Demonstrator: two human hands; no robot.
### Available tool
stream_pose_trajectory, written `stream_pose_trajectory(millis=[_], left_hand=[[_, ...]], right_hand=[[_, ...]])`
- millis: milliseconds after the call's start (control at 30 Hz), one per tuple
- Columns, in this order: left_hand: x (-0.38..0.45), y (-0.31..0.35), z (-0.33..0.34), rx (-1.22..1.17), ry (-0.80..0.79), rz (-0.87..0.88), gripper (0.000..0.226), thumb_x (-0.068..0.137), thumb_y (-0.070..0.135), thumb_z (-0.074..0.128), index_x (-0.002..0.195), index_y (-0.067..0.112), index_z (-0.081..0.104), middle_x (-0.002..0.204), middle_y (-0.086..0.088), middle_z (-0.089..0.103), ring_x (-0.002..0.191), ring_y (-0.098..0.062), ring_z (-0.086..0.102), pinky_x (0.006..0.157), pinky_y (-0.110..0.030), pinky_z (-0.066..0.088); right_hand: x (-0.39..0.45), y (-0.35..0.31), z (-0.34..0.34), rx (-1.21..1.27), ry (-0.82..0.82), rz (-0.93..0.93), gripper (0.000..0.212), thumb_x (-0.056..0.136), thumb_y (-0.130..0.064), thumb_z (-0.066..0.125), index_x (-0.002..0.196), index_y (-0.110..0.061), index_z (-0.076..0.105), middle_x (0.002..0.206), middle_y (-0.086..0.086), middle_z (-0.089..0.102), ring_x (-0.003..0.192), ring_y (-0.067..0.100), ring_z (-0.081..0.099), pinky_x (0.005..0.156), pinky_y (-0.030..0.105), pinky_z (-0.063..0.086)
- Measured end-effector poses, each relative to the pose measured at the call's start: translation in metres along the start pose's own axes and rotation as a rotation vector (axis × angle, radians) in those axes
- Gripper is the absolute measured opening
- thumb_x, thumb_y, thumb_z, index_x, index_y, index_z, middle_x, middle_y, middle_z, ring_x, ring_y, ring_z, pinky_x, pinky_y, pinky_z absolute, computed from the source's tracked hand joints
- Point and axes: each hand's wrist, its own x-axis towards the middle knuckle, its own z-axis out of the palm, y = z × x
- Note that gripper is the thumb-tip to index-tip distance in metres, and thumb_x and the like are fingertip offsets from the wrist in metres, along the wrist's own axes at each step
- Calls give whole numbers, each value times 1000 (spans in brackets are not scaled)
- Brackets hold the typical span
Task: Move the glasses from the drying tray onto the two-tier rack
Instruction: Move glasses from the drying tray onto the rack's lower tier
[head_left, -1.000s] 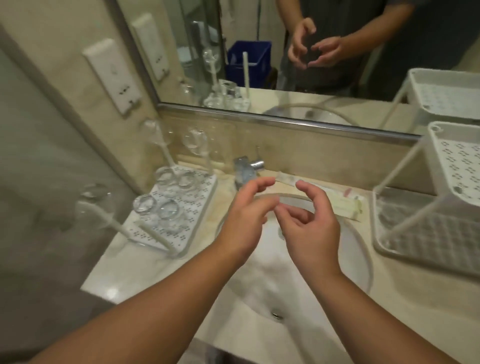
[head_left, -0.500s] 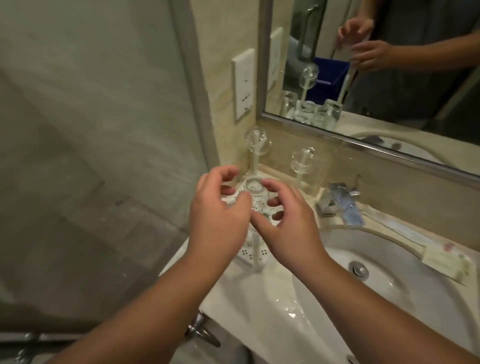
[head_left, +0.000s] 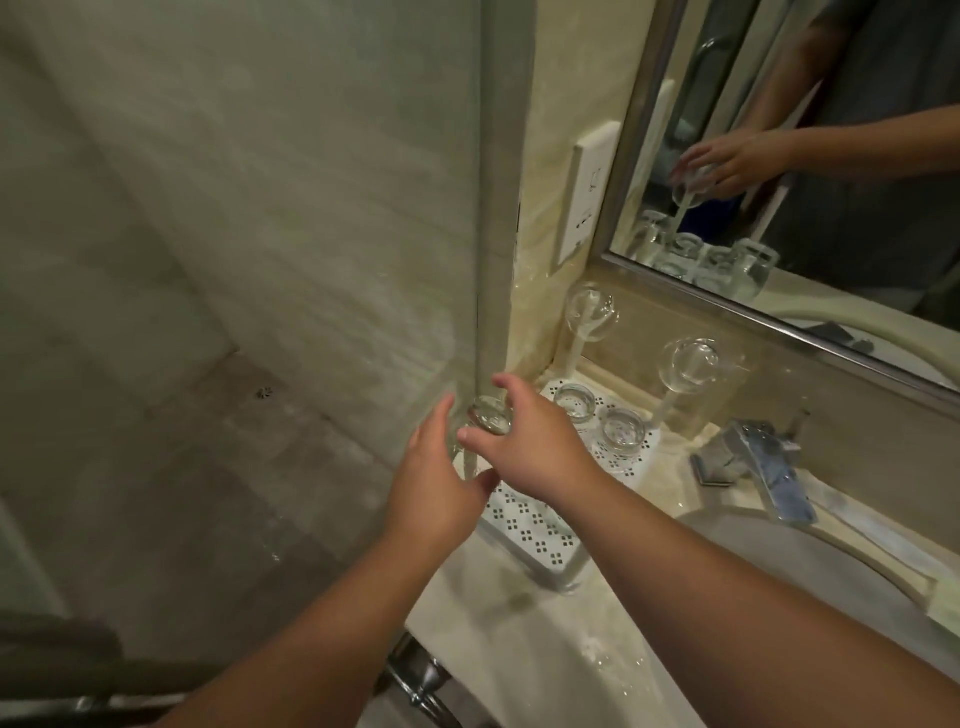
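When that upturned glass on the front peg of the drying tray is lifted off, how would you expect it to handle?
The glass is clear and looks thin-walled, so it is probably fragile and light. Water glistens on the counter, so it may be slippery. It sits upside down over an upright peg, so it likely needs a straight upward lift; the right hand and left hand bracket it.

A bathroom: washbasin (head_left: 779, 582), faucet (head_left: 753, 467), wall mirror (head_left: 831, 156), glass shower screen (head_left: 260, 260).
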Motion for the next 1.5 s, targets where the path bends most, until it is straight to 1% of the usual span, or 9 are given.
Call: stream_pose_trajectory(millis=[100, 333, 500, 633, 700, 767, 1033, 1333, 1500], left_hand=[[5, -4, 5, -17, 9, 28, 84, 74, 22, 84, 147, 22, 42, 147, -2, 50, 133, -16, 48, 103, -27, 38], [5, -7, -3, -46, 44, 130, 79, 70, 24, 88, 140, 31, 51, 130, 20, 53, 119, 4, 49, 87, 0, 31], [2, 19, -16, -34, 68, 296, 82, 67, 31, 87, 140, 38, 48, 131, 26, 49, 118, 22, 41, 90, 5, 27], [-7, 64, -15, -224, 76, 353, 80, 60, 46, 82, 132, 50, 48, 127, 26, 54, 121, 6, 51, 95, -11, 40], [-15, 91, -3, -428, 9, 313, 80, 57, 46, 85, 127, 55, 49, 130, 20, 58, 122, -4, 56, 97, -28, 48], [-26, 117, 14, -619, -105, 291, 82, 55, 39, 89, 126, 55, 50, 132, 15, 58, 119, -2, 60, 91, -28, 53], [-92, 195, 118, -921, -537, 112, 94, 56, 15, 90, 137, 36, 48, 130, -8, 64, 110, -23, 69, 86, -35, 58], [-192, 236, 235, -854, -812, 9, 93, 46, 27, 92, 130, 42, 54, 113, 8, 72, 107, -18, 69, 77, -26, 56], [-240, 247, 285, -752, -907, -50, 91, 46, 31, 93, 127, 46, 56, 120, 8, 69, 115, -28, 64, 94, -47, 55]], right_hand=[[6, -1, 5, -41, 2, -2, 76, 81, -45, 72, 146, -25, 37, 141, 2, 52, 124, 20, 51, 89, 27, 40], [2, -3, 0, 24, 29, -27, 64, 80, -36, 72, 138, -39, 45, 127, 1, 57, 92, 15, 62, 73, 27, 50], [-15, -8, -30, 134, 160, -97, 55, 78, -35, 73, 128, -45, 52, 107, -10, 63, 77, -4, 56, 62, 7, 38], [-40, -3, -73, 442, 277, -31, 41, 81, -37, 72, 116, -52, 57, 89, -25, 61, 77, -5, 62, 58, 15, 50], [-54, 7, -95, 680, 310, 5, 30, 82, -30, 71, 107, -46, 65, 82, -17, 64, 70, 5, 63, 62, 33, 58], [-73, 21, -116, 896, 325, 52, 22, 82, -24, 67, 100, -37, 71, 77, -7, 64, 67, 12, 61, 58, 34, 56], [-175, 108, -182, 1298, 460, 227, 22, 96, -13, 49, 104, -20, 68, 108, 15, 71, 78, 26, 70, 59, 36, 54], [-311, 211, -238, 1010, 517, 431, 28, 94, -19, 49, 109, -34, 69, 108, 3, 72, 96, 31, 68, 74, 47, 58], [-367, 250, -254, 822, 594, 503, 41, 70, -35, 67, 109, -49, 66, 109, -14, 69, 96, 19, 69, 86, 53, 55]])
